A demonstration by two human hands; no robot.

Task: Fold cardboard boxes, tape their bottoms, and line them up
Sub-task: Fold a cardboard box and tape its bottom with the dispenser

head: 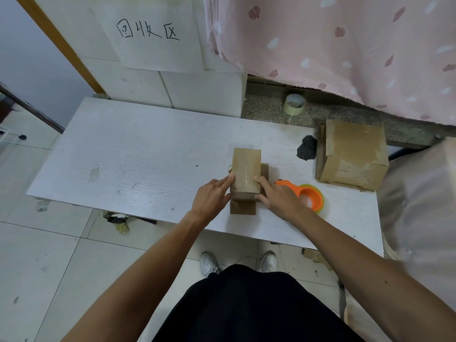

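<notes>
A small brown cardboard box stands on the white table, its taped face up and loose flaps spread out at its near and right sides. My left hand presses straight fingers against the box's left side. My right hand holds the box's near right corner, thumb on the near face and index finger on top. An orange tape dispenser with a yellow-green roll lies on the table just right of my right hand. A larger taped cardboard box sits at the table's far right.
A black crumpled lump lies between the two boxes. A spare tape roll sits on the stone ledge behind the table, under a pink curtain. A paper sign hangs on the tiled wall. Scraps litter the floor under the table.
</notes>
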